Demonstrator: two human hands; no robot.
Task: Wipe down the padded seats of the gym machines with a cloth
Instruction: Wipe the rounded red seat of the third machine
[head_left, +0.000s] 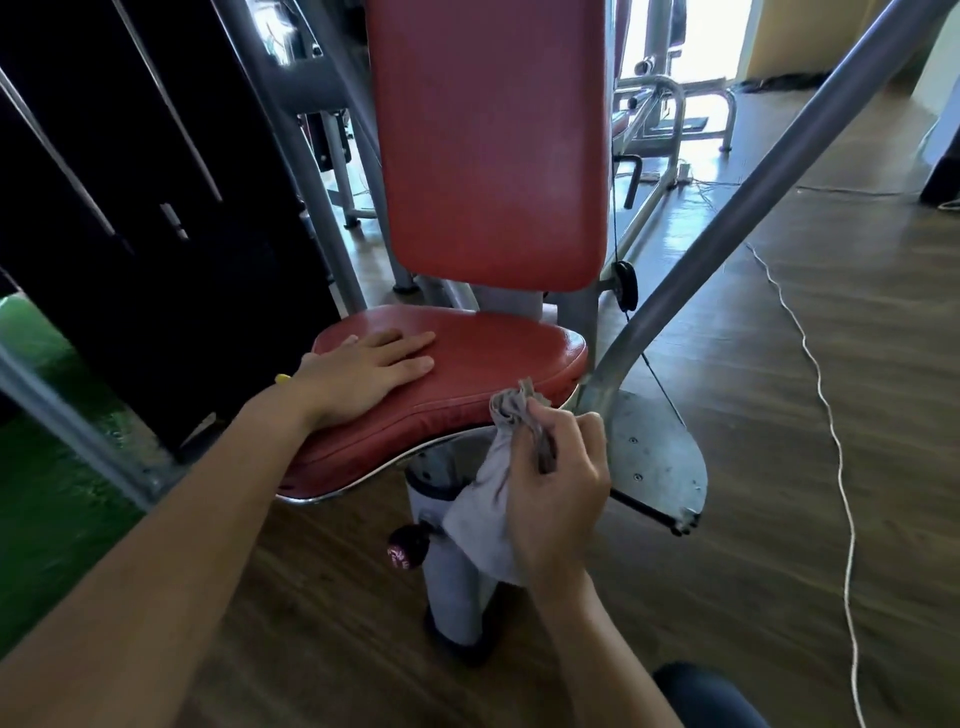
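A red padded seat (488, 358) sits low in the middle of the head view, with a tall red backrest (488, 145) rising behind it. My left hand (363, 371) lies flat on the left part of the seat, fingers spread and pointing right. My right hand (558, 483) is closed on a bunched grey cloth (496, 467). The cloth's crumpled top touches the seat's front right edge, and the rest of it hangs down in front of the seat post.
A grey seat post (452, 587) with a dark red adjustment knob (405, 551) stands under the seat. A curved grey frame tube (727, 208) and a metal foot plate (654, 457) are at the right. A white cord (826, 405) trails over the wooden floor. Black panels stand at the left.
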